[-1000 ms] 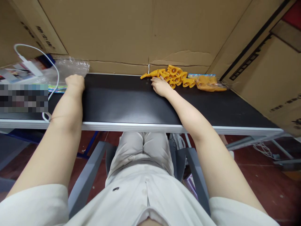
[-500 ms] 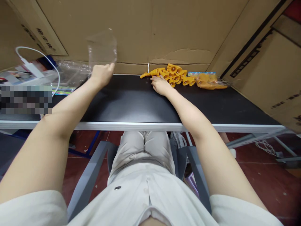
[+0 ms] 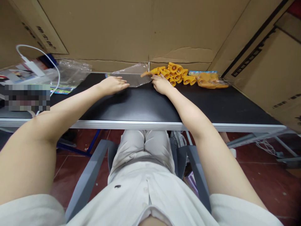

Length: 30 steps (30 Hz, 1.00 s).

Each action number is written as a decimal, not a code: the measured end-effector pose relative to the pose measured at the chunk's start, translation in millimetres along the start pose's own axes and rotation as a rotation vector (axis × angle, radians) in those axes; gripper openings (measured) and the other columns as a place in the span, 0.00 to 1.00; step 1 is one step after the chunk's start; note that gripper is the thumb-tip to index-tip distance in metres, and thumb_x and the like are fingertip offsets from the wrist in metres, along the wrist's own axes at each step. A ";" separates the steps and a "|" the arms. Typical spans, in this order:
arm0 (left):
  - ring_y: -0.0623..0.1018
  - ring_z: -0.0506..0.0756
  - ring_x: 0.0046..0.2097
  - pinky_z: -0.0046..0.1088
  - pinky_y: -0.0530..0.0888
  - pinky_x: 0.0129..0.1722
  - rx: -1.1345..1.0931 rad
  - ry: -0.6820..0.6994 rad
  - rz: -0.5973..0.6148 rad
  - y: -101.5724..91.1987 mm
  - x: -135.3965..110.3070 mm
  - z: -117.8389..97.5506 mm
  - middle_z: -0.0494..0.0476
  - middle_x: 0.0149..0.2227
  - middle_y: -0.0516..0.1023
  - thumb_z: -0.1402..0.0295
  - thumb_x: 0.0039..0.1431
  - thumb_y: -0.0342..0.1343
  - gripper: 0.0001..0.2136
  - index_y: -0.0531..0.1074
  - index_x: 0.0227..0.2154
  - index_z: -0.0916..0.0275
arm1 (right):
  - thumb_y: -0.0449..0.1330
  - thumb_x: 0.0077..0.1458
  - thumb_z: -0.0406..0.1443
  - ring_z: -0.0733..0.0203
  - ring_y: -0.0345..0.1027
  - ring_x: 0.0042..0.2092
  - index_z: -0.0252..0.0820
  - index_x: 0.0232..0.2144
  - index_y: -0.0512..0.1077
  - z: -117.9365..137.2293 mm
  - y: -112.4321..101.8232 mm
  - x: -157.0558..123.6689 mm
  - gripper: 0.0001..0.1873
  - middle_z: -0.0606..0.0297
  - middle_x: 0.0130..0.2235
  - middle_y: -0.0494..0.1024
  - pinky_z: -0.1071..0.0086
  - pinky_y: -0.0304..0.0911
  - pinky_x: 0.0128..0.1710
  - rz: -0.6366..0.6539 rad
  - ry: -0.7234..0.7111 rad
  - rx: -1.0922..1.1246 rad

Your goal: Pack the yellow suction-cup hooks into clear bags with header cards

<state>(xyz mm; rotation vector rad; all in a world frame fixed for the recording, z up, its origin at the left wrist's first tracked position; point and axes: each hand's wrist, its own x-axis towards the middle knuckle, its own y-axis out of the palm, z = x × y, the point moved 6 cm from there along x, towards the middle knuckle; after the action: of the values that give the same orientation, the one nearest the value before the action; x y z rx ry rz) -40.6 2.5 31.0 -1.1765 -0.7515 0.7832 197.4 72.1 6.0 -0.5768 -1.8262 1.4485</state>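
Note:
My left hand (image 3: 115,85) lies palm down with its fingers stretched out over the near left part of a clear plastic bag (image 3: 137,77). The bag is spread on the black table, with a strip of coloured print at its left end. My right hand (image 3: 161,84) rests at the left front of a pile of orange hollow toy pieces (image 3: 177,73), which have round open ends. Its fingers are extended and touch the nearest pieces; the thumb side faces the bag. One long orange piece (image 3: 150,72) points left beside the bag's right end.
A filled clear bag of orange pieces (image 3: 210,81) lies at the right. More clear bags (image 3: 72,73) lie at the left, near a white cable (image 3: 55,62) and plug. Cardboard walls (image 3: 117,31) stand behind the table, whose metal edge (image 3: 141,125) runs along the front.
My left hand has brought the raised clear bag down and to the right onto the table, and its closed fingers have straightened. My right hand has stayed by the orange pieces.

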 end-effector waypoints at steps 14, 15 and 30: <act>0.80 0.73 0.67 0.49 0.75 0.67 0.037 -0.501 0.163 11.0 8.2 17.2 0.74 0.64 0.82 0.66 0.68 0.50 0.29 0.75 0.70 0.66 | 0.46 0.70 0.27 0.40 0.59 0.78 0.26 0.63 0.80 0.4 1.6 1.7 0.29 0.42 0.74 0.71 0.39 0.52 0.79 0.007 0.013 -0.010; 0.79 0.74 0.68 0.49 0.75 0.66 -0.003 -0.544 0.152 12.8 13.1 19.3 0.75 0.65 0.81 0.62 0.69 0.51 0.31 0.73 0.71 0.67 | 0.46 0.70 0.27 0.40 0.59 0.78 0.26 0.63 0.79 0.6 2.2 2.5 0.29 0.42 0.74 0.71 0.40 0.52 0.80 0.016 0.020 -0.015; 0.73 0.78 0.72 0.55 0.71 0.70 -0.210 -0.791 0.157 15.1 40.1 -1.9 0.85 0.72 0.72 0.48 0.77 0.45 0.37 0.72 0.71 0.76 | 0.46 0.70 0.29 0.33 0.65 0.74 0.28 0.64 0.77 -0.8 -8.4 30.0 0.29 0.39 0.68 0.76 0.32 0.48 0.78 -0.019 0.023 -0.040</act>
<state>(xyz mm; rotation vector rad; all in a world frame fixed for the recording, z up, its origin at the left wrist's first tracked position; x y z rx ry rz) -19.9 38.3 19.9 -1.1101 -1.4274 1.3556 179.6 92.1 22.0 -0.5925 -1.8419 1.3901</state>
